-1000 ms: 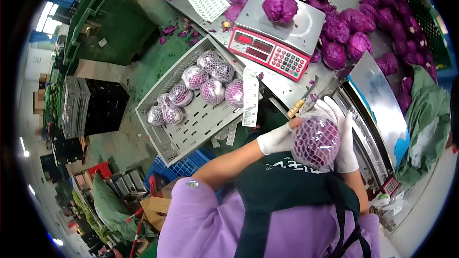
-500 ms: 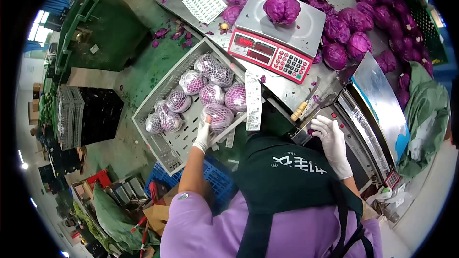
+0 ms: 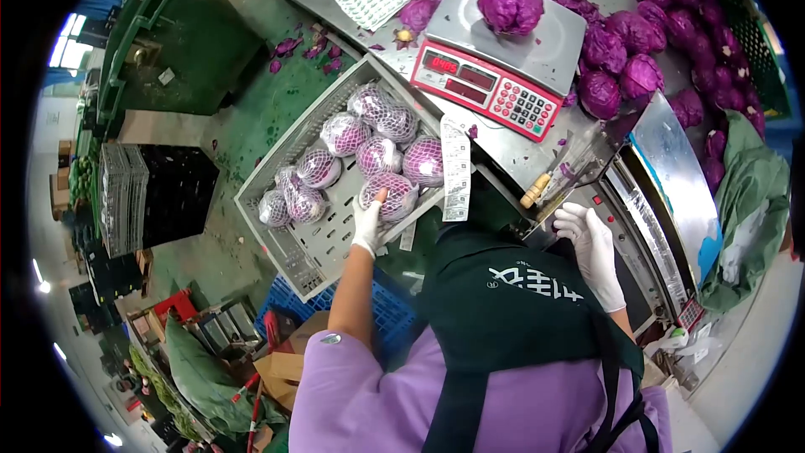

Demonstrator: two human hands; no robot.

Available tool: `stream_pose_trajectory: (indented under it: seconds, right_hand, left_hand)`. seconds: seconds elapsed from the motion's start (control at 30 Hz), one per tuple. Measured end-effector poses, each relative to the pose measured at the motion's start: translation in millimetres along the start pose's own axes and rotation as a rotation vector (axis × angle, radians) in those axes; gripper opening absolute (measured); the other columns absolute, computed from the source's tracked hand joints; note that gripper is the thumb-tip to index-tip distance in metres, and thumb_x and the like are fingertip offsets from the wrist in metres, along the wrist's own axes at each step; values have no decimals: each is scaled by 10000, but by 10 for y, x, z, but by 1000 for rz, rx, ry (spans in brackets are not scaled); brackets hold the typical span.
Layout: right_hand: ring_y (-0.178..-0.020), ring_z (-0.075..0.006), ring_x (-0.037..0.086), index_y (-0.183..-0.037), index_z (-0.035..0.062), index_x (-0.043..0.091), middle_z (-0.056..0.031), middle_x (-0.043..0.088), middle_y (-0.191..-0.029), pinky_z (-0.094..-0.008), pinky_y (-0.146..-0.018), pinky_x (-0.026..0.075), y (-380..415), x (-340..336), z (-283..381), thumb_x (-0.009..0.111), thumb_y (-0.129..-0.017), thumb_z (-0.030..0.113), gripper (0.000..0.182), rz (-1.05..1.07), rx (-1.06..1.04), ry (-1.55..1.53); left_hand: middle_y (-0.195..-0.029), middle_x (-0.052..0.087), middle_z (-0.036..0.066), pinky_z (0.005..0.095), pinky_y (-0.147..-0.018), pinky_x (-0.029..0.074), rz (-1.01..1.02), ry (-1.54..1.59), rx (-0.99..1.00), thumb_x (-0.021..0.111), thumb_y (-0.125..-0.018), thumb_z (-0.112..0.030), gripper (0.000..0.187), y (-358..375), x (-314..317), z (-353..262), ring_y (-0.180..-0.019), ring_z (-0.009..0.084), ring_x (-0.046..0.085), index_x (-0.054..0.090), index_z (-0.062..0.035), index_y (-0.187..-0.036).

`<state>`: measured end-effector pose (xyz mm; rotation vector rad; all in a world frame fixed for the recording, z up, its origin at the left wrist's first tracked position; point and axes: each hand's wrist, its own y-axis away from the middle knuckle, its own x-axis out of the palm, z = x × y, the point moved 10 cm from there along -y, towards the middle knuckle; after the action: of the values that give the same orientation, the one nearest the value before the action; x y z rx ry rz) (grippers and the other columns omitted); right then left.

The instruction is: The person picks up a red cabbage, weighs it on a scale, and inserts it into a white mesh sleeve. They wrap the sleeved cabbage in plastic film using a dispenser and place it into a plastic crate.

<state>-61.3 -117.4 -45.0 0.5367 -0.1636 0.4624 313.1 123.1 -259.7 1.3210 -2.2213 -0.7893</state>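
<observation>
While the scale point(image 3: 503, 59) reads 0495, left hand point(image 3: 369, 222) touches netted cabbage point(image 3: 389, 194).

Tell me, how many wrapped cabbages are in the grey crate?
8 wrapped cabbages: two at the far corner, three mid-crate, one under the left hand, two or so near the left wall. Overlap may hide more.

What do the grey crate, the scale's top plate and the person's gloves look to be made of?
The crate looks like matte grey moulded plastic, with a slotted floor and ribbed walls. The scale's top plate appears to be brushed stainless steel with a dull sheen. The gloves seem thin white latex or nitrile, snug and wrinkled.
</observation>
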Motion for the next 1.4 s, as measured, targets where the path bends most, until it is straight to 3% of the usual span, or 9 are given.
stream_pose_trajectory:
  seconds: [0.27,0.4,0.53,0.93,1.1,1.17,1.23,1.3,1.4]
  right_hand:
    - [-938,-163,658,-1201,-64,587,-141,685,-1078,-282,-832,502,-112,156,-48,429,-1046,262,394,20,48,42]
    - [-919,-154,661,-1196,-62,592,-135,690,-1068,-271,-817,504,-139,164,-81,436,-1043,254,384,7,60,35]
    - [-917,-150,661,-1194,-62,596,-133,691,-1071,-265,-812,505,-165,221,-58,440,-1042,247,378,24,44,57]
    - [-916,-151,661,-1187,-60,602,-133,693,-1067,-270,-811,508,-88,98,-40,446,-1037,217,352,-42,25,109]
    - [-884,-142,653,-1169,-40,626,-114,700,-1025,-282,-822,516,-45,51,11,465,-1033,266,371,-74,-3,151]
    - [-879,-127,646,-1174,-28,631,-99,701,-1017,-276,-809,514,-18,28,49,451,-1037,255,362,-64,-24,205]
    - [-868,-117,643,-1165,-18,644,-85,704,-1007,-269,-792,513,18,-10,102,452,-1034,231,340,-67,-49,221]
    - [-872,-123,646,-1150,-23,649,-89,706,-1000,-272,-811,514,68,-114,159,475,-1021,208,316,-98,-77,234]
    - [-892,-135,651,-1140,-38,647,-100,705,-998,-280,-843,514,192,-251,285,484,-1016,193,309,-173,-94,215]
  left_hand:
    - [-1194,559,112,503,-863,545,-96,300,46,679,-896,-293,401,-269,-1238,353,-1116,292,564,504,-110,-1208]
    - [-1367,490,142,487,-1004,449,14,141,-461,613,-904,-494,635,38,-789,336,-1245,339,495,424,-74,-1342]
    - [-1364,526,142,609,-996,422,142,162,-237,654,-874,-454,637,-183,-11,248,-1232,347,522,459,-86,-1356]
    - [-1381,520,106,568,-989,447,66,547,-184,717,-737,-591,842,-425,-939,279,-1250,334,508,454,-140,-1397]
    - [-1548,333,27,581,-1103,234,30,473,-292,255,-748,-905,986,-1161,-813,649,-1419,298,286,295,-285,-1514]
    - [-1589,257,53,558,-1147,130,-108,475,-482,314,-768,-873,988,-1038,-861,515,-1454,325,207,279,-243,-1529]
    - [-1594,238,77,557,-1158,136,87,344,-416,357,-761,-864,1024,-1361,-770,365,-1470,323,165,264,-201,-1535]
    - [-1521,308,255,552,-1116,286,-826,-462,-317,449,-918,-563,777,-747,-1307,-501,-1337,392,431,358,-11,-1457]
    - [-1421,392,304,499,-1145,267,-771,-772,438,520,-953,-343,665,-383,157,-1709,-1338,409,382,314,80,-1423]
